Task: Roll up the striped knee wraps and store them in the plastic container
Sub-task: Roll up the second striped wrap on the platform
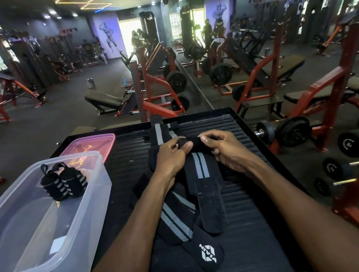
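left hand point(172, 157): fingers curled, thumb and fingertips pinching the left end of the small black roll at the top of a wrap
right hand point(223, 148): fingers curled, pinching the right end of the same roll; thumb tucked under
wrap being rolled point(201, 167): black with two grey stripes, far end turned into a short tight roll between both hands, the rest lying flat toward the person, velcro tab at its near end
other wraps: second loose wrap point(176, 223) lies diagonally under the left forearm, crossing beneath the first; logo end point(207, 253) points to the near edge; a third wrap point(159, 134) stretches away past the left hand to the far edge of the surface
surface point(254, 228): black ribbed mat with a raised rim, wraps lying mid-surface
plastic container point(87, 207): clear, open, on the left just beside the loose wraps
rolled wraps point(63, 180): two finished rolls standing side by side in the far end of the container, touching, loops up
lid point(93, 145): pink-tinted, behind the container, partly hidden by it
background: dumbbell rack point(348, 159) right; red-framed benches and plate machines beyond; mirror wall
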Tool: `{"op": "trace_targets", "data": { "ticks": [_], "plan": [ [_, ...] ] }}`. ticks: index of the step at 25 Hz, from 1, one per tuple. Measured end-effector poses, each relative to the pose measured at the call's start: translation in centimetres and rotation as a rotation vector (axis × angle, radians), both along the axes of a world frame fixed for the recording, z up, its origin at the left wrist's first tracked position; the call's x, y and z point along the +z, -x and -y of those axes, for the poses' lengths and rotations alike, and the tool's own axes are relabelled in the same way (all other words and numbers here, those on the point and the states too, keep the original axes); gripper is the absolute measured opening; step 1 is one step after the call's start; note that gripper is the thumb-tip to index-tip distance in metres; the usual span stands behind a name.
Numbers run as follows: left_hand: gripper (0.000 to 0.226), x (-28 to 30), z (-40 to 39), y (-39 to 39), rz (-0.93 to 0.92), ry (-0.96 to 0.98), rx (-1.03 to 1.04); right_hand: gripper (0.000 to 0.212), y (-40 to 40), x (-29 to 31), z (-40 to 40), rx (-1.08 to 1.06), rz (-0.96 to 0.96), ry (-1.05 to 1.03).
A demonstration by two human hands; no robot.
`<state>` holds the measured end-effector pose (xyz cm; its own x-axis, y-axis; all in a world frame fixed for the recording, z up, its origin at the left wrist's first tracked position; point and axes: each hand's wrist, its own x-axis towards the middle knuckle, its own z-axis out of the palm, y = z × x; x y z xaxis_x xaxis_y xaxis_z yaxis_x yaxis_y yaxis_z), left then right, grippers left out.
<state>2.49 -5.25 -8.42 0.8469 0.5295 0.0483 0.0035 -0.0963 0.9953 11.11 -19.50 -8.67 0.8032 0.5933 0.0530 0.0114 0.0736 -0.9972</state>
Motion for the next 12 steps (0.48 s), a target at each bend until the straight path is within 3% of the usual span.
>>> {"op": "trace_targets", "data": {
  "ticks": [2, 4, 8, 10, 12],
  "plan": [
    [0.022, 0.01, 0.13, 0.06, 0.023, -0.019, -0.030, 0.006, -0.18, -0.12, 0.13, 0.000, 0.011, 0.049],
    [0.030, 0.06, 0.18, 0.16, 0.021, -0.007, -0.062, 0.011, -0.55, -0.35, 0.45, -0.060, 0.160, 0.102],
    [0.026, 0.37, 0.66, 0.38, -0.095, 0.135, -0.128, 0.028, -0.19, 0.10, 0.84, -0.095, 0.276, 0.042],
    [0.022, 0.31, 0.69, 0.22, -0.081, 0.170, -0.131, 0.032, -0.14, 0.33, 0.83, -0.080, 0.273, 0.011],
    [0.016, 0.36, 0.59, 0.23, -0.043, 0.176, -0.104, 0.032, -0.36, 0.41, 0.91, -0.031, 0.154, -0.033]
  ]
}}
